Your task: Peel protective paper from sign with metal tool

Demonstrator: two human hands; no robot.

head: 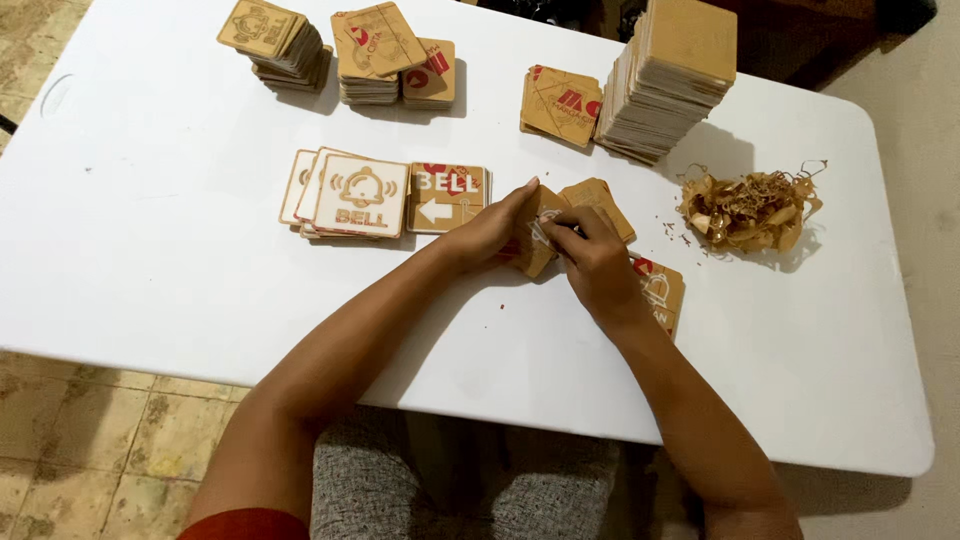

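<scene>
- Left hand (490,228): fingers extended and nearly flat, narrow opening, thumb side up. The fingertips press against the left edge of a square brown wooden plaque (537,243) held near the middle of the white rectangular table (150,260).
- Right hand (590,255): fingers curled in a pinch, closed on the right part of the same plaque. The fingertips (565,225) meet on its upper face, where a pale engraved mark shows.
- Held plaque: tilted up off the table, its left edge raised against the left hand. Its face turns toward the camera and slightly right. Its long axis cannot be told, as the hands cover much of it.
- Just beyond the right hand lies a second loose brown plaque (600,200), rotated so that a corner points far-right.
- Under the right wrist lies a brown plaque with a bell figure (662,293), flat on the table, partly covered.
- Left of the hands: a fanned row of white-faced bell plaques (355,195), flat, and touching it on the right a brown plaque with a white arrow (448,198) pointing left.
- Far side of the table: three short stacks of brown plaques (340,50) at left, a low pile (560,103) at centre, and a tall stack of plain wooden plaques (670,75) at right.
- Right of the hands, well apart: a heap of curled brown peeled strips (750,208).
</scene>
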